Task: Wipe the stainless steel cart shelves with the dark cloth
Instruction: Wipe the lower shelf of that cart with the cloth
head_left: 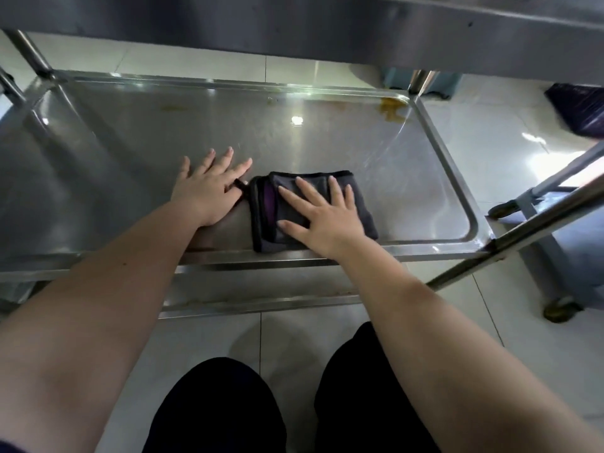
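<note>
Knees in dark trousers point(222, 410) nearest, above pale floor tiles point(490, 152). Bare forearms reaching forward onto the middle shelf point(130, 132) of a stainless steel cart. Right hand point(322, 217) flat on the folded dark cloth point(264, 223), fingers straight and spread, pressing down, nothing gripped. Dark cloth close to the shelf's near rim, right of centre, a purple layer showing at its left fold. Left hand point(209, 188) just left of the cloth, open, palm down on bare steel, fingers splayed; thumb close to a small loop at the cloth's corner, contact hard to tell. Brown stains point(390, 111) in the far right corner of the shelf, fainter streaks along the far rim. Upper shelf point(294, 21) overhead; lower shelf point(261, 289) beneath the near rim. Dark bag point(578, 109) on the floor, far right.
</note>
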The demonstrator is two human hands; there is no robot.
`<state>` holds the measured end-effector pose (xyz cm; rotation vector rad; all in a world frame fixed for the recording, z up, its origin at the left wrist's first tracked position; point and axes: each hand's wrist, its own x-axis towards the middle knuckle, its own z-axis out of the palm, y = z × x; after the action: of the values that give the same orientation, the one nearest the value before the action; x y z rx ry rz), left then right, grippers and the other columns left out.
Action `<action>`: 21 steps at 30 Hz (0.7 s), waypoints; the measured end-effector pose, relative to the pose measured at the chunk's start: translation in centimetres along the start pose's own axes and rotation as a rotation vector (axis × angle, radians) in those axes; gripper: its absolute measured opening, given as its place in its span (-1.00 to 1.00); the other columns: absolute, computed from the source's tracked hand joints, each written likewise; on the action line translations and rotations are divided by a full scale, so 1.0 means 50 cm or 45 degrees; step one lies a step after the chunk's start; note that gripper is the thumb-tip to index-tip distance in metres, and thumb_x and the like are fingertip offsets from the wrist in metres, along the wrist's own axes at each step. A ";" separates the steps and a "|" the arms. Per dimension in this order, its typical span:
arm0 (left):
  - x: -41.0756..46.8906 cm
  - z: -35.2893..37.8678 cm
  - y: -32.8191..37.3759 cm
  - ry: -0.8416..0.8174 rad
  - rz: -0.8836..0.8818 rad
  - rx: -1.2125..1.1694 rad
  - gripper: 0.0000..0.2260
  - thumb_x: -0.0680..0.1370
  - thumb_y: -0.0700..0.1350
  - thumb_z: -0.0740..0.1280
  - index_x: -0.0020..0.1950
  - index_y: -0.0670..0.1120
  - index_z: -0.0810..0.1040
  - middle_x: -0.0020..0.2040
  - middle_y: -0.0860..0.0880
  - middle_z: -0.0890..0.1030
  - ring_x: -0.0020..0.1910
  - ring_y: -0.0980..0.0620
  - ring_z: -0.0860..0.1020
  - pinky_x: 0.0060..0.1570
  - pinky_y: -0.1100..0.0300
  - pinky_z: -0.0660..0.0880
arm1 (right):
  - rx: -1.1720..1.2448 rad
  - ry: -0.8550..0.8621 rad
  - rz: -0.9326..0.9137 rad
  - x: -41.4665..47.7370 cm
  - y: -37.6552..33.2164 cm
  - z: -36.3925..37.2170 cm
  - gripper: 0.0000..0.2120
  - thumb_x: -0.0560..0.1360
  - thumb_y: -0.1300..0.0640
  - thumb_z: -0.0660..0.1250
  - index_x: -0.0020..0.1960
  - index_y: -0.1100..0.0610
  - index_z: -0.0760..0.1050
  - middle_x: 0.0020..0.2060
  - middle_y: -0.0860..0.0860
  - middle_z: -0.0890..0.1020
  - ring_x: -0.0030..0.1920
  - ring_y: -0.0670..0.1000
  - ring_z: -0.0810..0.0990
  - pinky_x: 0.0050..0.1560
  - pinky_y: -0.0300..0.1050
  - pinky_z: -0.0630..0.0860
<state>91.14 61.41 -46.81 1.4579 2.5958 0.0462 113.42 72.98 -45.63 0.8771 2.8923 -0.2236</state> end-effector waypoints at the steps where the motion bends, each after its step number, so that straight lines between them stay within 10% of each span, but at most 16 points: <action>1: -0.003 -0.001 0.001 -0.003 0.011 0.005 -0.54 0.65 0.21 -0.12 0.55 0.36 -0.13 0.61 0.14 -0.16 0.59 0.00 -0.18 0.51 -0.19 -0.25 | 0.005 -0.011 0.035 -0.007 0.039 -0.003 -0.38 0.51 -0.46 -0.05 0.51 -0.42 -0.15 0.58 -0.24 -0.10 0.57 0.23 -0.24 0.50 0.24 -0.32; 10: -0.009 -0.002 0.006 0.006 0.027 -0.015 -0.54 0.64 0.26 -0.15 0.56 0.35 -0.12 0.62 0.13 -0.15 0.59 -0.02 -0.19 0.50 -0.20 -0.26 | 0.026 -0.102 0.517 -0.090 0.330 -0.033 -0.41 0.54 -0.41 -0.04 0.48 -0.47 -0.23 0.57 -0.26 -0.15 0.56 0.21 -0.26 0.51 0.27 -0.29; 21: -0.022 -0.010 -0.025 0.097 0.009 -0.260 -0.58 0.70 0.07 -0.11 0.59 0.24 0.04 0.62 0.10 -0.01 0.60 0.04 -0.12 0.53 -0.13 -0.23 | -0.021 -0.079 0.140 -0.004 -0.130 0.011 -0.34 0.50 -0.49 -0.18 0.52 -0.36 -0.29 0.58 -0.14 -0.24 0.50 0.40 -0.36 0.41 0.44 -0.35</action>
<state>90.55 59.85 -46.29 1.4179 2.5560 0.3634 109.98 67.41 -45.46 1.0045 2.7750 -0.2128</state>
